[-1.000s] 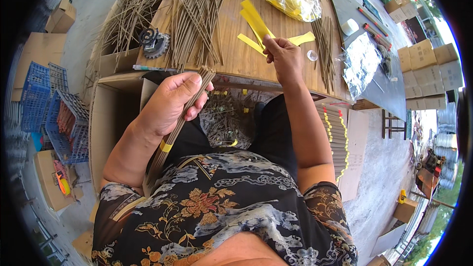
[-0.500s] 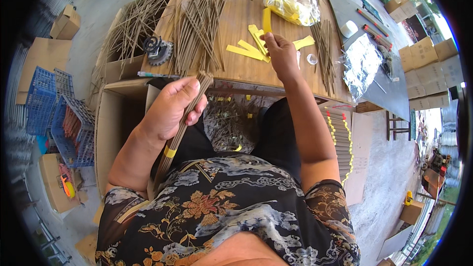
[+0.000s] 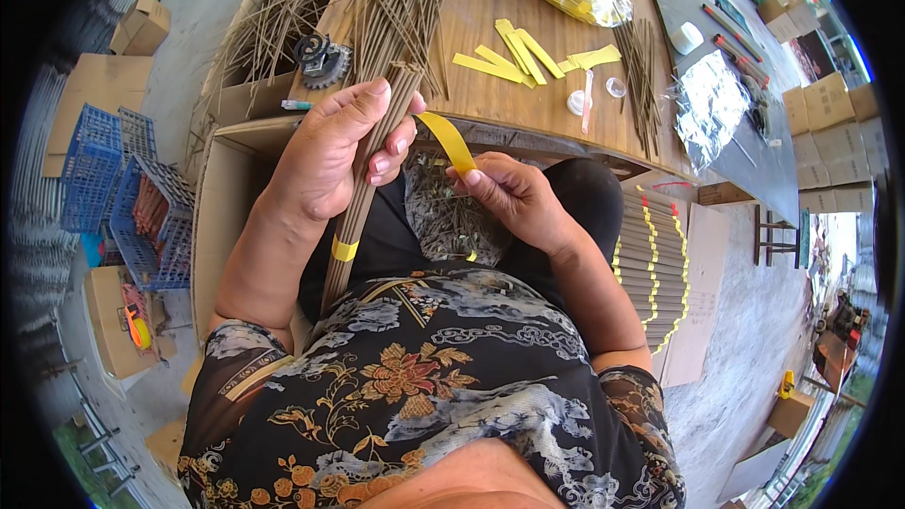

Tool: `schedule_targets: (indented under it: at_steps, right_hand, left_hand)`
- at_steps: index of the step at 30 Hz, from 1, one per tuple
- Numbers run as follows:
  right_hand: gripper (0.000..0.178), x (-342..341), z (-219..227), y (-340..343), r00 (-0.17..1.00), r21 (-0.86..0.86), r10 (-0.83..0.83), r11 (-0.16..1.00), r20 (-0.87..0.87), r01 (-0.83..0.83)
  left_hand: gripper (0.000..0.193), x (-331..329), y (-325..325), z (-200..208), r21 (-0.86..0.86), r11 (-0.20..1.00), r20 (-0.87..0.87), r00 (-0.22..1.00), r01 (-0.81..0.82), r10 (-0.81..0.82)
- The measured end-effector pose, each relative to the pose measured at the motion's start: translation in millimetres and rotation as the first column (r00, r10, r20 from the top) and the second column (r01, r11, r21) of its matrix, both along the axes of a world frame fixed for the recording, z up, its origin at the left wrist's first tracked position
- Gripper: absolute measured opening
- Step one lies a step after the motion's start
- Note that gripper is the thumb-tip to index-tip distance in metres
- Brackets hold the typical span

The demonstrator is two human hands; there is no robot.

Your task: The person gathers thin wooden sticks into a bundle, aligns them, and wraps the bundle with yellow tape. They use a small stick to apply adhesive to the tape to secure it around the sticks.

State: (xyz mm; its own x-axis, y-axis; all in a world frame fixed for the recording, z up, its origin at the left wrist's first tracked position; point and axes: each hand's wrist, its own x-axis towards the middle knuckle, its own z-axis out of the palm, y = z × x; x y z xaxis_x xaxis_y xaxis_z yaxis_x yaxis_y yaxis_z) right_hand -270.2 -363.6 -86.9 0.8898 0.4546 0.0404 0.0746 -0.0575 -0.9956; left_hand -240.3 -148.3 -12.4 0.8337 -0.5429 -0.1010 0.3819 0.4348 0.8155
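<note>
We see the left hand [image 3: 349, 141] closed around the bundle [image 3: 358, 205]; its fingers curl about the sticks, and its thumb presses along them; the bundle is tilted, with its top overlapping the near edge of the table [image 3: 476, 33] toward the near left corner, and its lower part, which has a yellow band [image 3: 345, 250], reaching down to the shirt [image 3: 405, 372]. The right hand [image 3: 514, 198] pinches one end of the strip [image 3: 451, 141] between thumb and forefinger; the strip bends upward to the left fingertips; we cannot tell whether its other end is stuck or only trapped there.

If the left grip becomes loose, we judge that sticks may slide lengthwise and make the top uneven; if the right hand pulls too strongly, the strip could tear or come away; if it twists, it could lie crooked. The loose sticks [image 3: 401, 19] by the table's left edge are close behind the top, so a careless swing could disturb them; the spare strips [image 3: 539, 58] lie farther right.
</note>
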Motion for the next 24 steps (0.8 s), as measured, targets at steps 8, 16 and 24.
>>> schedule_targets:
  at_steps: [8,16,24]
  right_hand:
    - [0.053,-6.2,46.1,19.2,0.693,-0.235,-0.212,0.839,0.689,0.491]
    - [0.011,-3.8,27.7,25.3,0.760,0.017,-0.387,0.896,0.521,0.445]
    - [0.014,-29.2,69.4,14.0,0.976,0.172,-0.165,0.967,-0.139,0.188]
  left_hand:
    - [0.031,-13.3,-12.7,6.4,0.065,0.998,-0.015,1.000,0.004,-0.003]
    - [0.033,-22.0,-17.9,5.4,0.164,0.985,0.034,0.998,0.050,-0.056]
    - [0.031,-41.4,-24.7,-1.8,0.369,0.928,0.100,0.995,-0.038,0.001]
